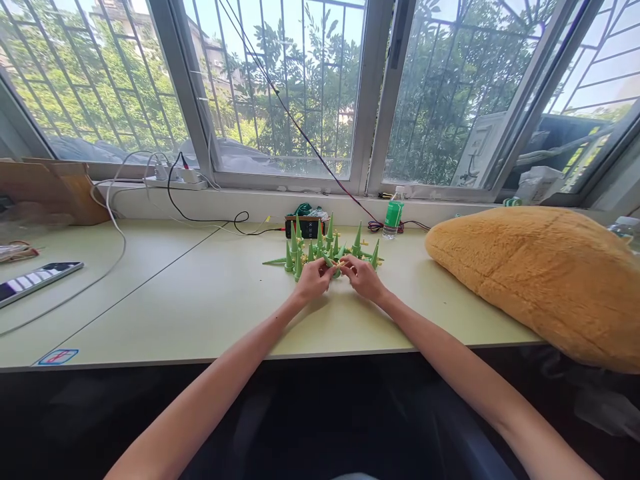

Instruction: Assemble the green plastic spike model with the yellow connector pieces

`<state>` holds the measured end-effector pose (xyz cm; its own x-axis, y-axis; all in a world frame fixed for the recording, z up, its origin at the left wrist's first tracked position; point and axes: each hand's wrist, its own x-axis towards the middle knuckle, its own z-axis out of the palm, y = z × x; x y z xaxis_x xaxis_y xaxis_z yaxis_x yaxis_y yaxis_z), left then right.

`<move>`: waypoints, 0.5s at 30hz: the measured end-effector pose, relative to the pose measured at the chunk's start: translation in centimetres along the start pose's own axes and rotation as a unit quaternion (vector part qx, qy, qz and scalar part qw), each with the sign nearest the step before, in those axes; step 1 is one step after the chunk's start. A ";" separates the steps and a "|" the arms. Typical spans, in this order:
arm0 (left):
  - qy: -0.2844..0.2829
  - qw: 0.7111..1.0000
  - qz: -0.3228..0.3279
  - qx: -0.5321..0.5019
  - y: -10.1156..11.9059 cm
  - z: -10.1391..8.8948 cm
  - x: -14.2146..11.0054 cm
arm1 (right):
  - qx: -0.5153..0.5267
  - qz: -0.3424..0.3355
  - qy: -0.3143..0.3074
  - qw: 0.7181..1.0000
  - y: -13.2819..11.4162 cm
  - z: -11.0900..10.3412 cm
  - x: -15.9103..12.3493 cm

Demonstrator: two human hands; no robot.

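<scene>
Centrally, both hands meet at the near edge of a cluster of green cones, their fingertips almost touching. The left hand appears closed on a tilted green cone; the right hand appears to pinch a small yellow piece just beside it. The cluster, its cones mostly upright, rests on the table directly beyond the hands and spreads to either side of them.

I judge the step to be a fitting of small parts — best done with the left hand as a steady anchor and the right hand making the fine alignment. I would line the parts up before pressing, push along the joint rather than across it, and keep both hands clear of the neighbouring cones, which a knock could tip.

Obscured features: the fingers cover much of the held parts — I cannot tell whether these are already joined. The bases of the cones overlap, and their connections are too small to resolve. Beyond the hands, cones partly mask a dark device; well to their right, a plush cushion is cut off at the edge of view.
</scene>
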<state>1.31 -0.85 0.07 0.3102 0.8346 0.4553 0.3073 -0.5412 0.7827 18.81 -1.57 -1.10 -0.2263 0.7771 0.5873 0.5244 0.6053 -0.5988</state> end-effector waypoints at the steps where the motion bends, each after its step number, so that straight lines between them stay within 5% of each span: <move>1: -0.003 1.000 0.000 -0.002 0.0 0.0 0.0 | 0.000 -0.001 0.002 1.000 0.0 0.0 0.0; 15: -0.009 0.996 0.050 0.067 -0.1 -0.1 -0.3 | -0.021 -0.010 -0.022 0.999 -1.0 -0.6 0.0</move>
<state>1.07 -1.04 -0.06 0.3605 0.7745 0.5199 0.3906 -0.6314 0.6698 18.81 -2.32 -0.19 -0.2733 0.7722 0.5736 0.5530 0.6140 -0.5632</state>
